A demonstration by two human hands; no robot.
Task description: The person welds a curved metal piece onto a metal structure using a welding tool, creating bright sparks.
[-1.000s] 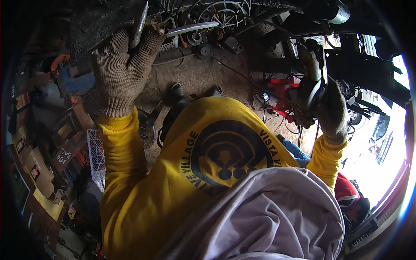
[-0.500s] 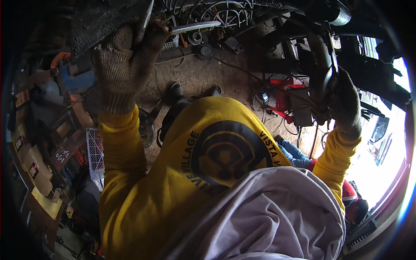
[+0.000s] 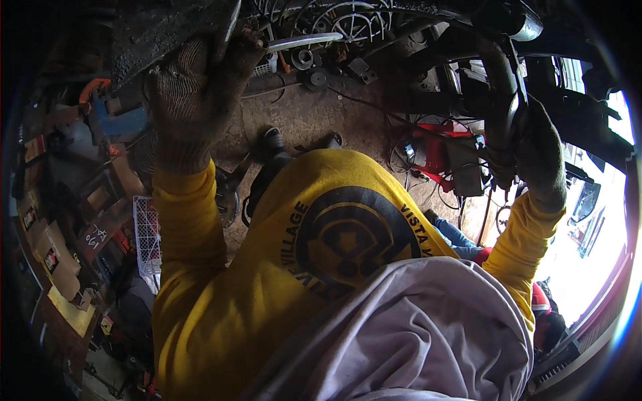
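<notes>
Gloves stayed clamped while the right hand (image 3: pixel 538 157) climbed higher along the black curved tube (image 3: pixel 498 80) it gripped, the left hand (image 3: pixel 190 100) still gripping the chrome lever (image 3: pixel 227 27).

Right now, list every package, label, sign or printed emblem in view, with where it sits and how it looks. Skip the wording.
Round emblem: on the yellow shirt, centre of view; dark circle with a yellow design, lettering curved around it.
Cardboard boxes: left edge, among clutter; tan, with small dark-and-red labels.
Dark board: left, beside the boxes; brown, white hand-marked characters.
White crate: left of the yellow sleeve; rectangular lattice.
No screens visible.
</notes>
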